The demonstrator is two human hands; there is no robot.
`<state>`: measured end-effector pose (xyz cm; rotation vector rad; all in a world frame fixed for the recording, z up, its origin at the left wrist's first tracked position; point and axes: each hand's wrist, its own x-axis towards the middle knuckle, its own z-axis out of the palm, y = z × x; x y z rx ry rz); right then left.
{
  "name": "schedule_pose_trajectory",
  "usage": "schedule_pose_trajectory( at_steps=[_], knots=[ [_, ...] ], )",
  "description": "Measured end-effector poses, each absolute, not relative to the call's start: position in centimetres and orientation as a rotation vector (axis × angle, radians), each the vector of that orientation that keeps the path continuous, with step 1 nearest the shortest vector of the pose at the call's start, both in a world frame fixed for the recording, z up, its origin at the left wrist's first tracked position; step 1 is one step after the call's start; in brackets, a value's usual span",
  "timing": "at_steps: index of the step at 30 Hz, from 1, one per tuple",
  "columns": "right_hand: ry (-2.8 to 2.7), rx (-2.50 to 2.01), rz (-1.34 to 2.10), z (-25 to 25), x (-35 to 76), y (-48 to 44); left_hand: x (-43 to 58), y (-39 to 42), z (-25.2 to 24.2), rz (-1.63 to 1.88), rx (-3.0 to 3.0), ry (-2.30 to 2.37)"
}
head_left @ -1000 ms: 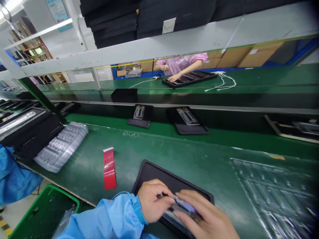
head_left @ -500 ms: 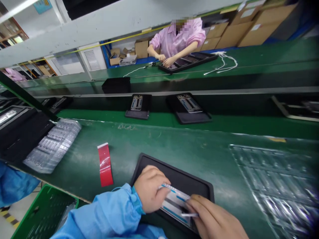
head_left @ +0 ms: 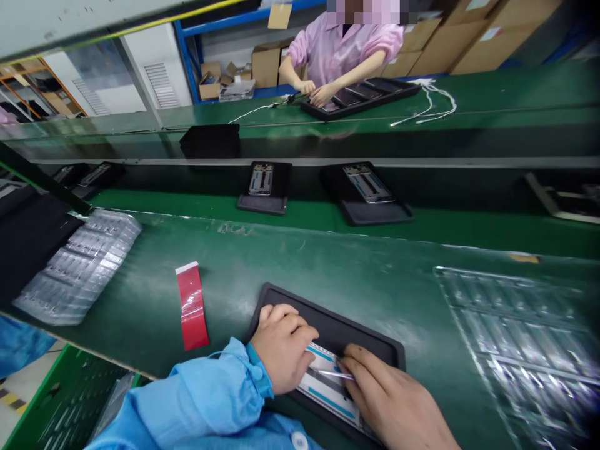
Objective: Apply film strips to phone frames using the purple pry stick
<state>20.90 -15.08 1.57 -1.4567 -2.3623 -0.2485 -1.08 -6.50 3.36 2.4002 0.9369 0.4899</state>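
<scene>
L hand [head_left: 281,353] sits curled over the L edge of a phone [head_left: 325,390], fingers closed & pressing down on it, blue cuff snug at the wrist. R hand [head_left: 394,400] is narrow, pinching a thin silver pick [head_left: 334,375] w/ its tip lying across the phone's face. Phone lies flat, tilted a bit on the black rubber mat [head_left: 337,325], low centre of the green bench [head_left: 262,275]. Its face is white film w/ blue stripes along the long edges & a darker band mid-way; the hands hide the rest, so exact detail's hard to tell.

L of mat, a red-and-white strip [head_left: 192,306] lies flat, well apart from the hands. Further L, a stack of transparent blister trays [head_left: 77,269]; another transparent tray [head_left: 515,350] lies R of the mat. Green crate [head_left: 70,400] sits below the bench edge by the L sleeve [head_left: 187,394].

Across the belt, 2 phones in black holders [head_left: 261,179] [head_left: 368,184]. Beyond, a co-worker in pink [head_left: 347,53] works w/ both hands at a multi-slot black tray [head_left: 360,97], white cables [head_left: 431,103] beside it, cardboard boxes [head_left: 492,37] behind.
</scene>
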Motion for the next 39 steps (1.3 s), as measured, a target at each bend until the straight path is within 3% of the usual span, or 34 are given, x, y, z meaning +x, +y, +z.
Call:
schedule_pose_trajectory(
  at_steps=[32,35,39],
  knots=[
    [-2.378,-1.706,-0.336,1.5,19.0,-17.7,-1.1,-6.4,3.4,0.471,2.380,0.943],
    [-2.340,-1.743,-0.225,1.9,19.2,-17.6,-1.1,-6.4,3.4,0.473,2.389,0.946],
    [-2.070,-1.724,0.182,4.1,21.6,-17.2,-1.1,-6.5,3.1,0.501,2.418,0.936]
  ],
)
